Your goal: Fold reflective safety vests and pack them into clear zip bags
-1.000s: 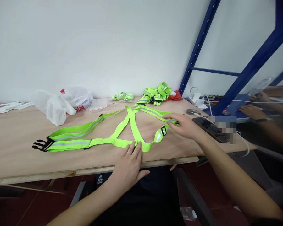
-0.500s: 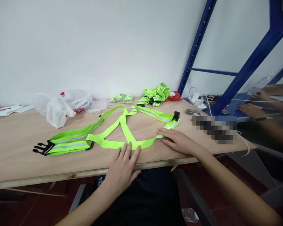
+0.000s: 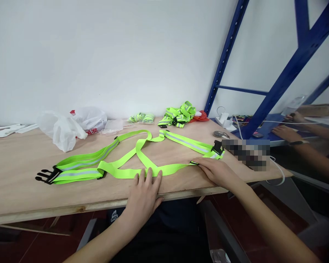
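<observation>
A neon-green reflective strap harness (image 3: pixel 142 151) lies spread flat on the plywood table (image 3: pixel 24 197), with a black buckle (image 3: pixel 45 175) at its left end and another black buckle (image 3: pixel 217 147) at its right end. My left hand (image 3: pixel 144 190) lies flat near the table's front edge, fingers stretched out, fingertips pressing the harness's near strap. My right hand (image 3: pixel 216 171) rests flat on the table, fingertips on the strap beside a small black slider (image 3: pixel 194 163).
White plastic bags (image 3: pixel 68 124) and white packets sit at the back left. A pile of folded green harnesses (image 3: pixel 178 114) lies at the back. A blurred dark object (image 3: pixel 245 151), a cable and a blue metal rack (image 3: pixel 263 106) are right. Another person's hands (image 3: pixel 286 131) work there.
My right hand slid from the far right strap down toward the front edge, pulling the near strap straighter to the right. The left hand stayed pressing the strap.
</observation>
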The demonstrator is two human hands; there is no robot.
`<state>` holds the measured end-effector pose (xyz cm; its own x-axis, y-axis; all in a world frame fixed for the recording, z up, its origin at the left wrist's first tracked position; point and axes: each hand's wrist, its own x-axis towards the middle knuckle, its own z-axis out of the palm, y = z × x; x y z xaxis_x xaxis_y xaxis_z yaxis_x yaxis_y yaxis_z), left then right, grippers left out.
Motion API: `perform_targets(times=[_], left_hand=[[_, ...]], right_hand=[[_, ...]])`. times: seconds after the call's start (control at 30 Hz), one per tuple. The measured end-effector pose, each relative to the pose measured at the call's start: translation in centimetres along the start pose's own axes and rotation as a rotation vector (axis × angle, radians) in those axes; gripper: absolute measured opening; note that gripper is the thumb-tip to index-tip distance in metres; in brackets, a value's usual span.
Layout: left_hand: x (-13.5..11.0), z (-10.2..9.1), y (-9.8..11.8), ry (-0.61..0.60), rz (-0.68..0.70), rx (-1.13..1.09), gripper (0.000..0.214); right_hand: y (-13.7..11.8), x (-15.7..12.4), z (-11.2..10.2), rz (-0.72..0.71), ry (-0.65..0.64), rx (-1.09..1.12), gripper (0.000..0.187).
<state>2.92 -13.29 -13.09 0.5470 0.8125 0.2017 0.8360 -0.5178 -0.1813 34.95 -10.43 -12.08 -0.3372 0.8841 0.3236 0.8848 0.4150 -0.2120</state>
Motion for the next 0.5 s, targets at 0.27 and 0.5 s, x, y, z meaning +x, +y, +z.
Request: perform_targets(times=[0.27,0.5], left_hand=[[0.1,0.4,-0.5,-0.038,0.069,-0.081,0.073],[0.5,0.5,-0.3,-0.031,0.124,-0.113,0.077]], right_hand=[[1.1,1.7,-0.6,0.022,0.069,0.075,0.035],[1.2,2.4,0.0,0.024,0.041,0.089,0.037]])
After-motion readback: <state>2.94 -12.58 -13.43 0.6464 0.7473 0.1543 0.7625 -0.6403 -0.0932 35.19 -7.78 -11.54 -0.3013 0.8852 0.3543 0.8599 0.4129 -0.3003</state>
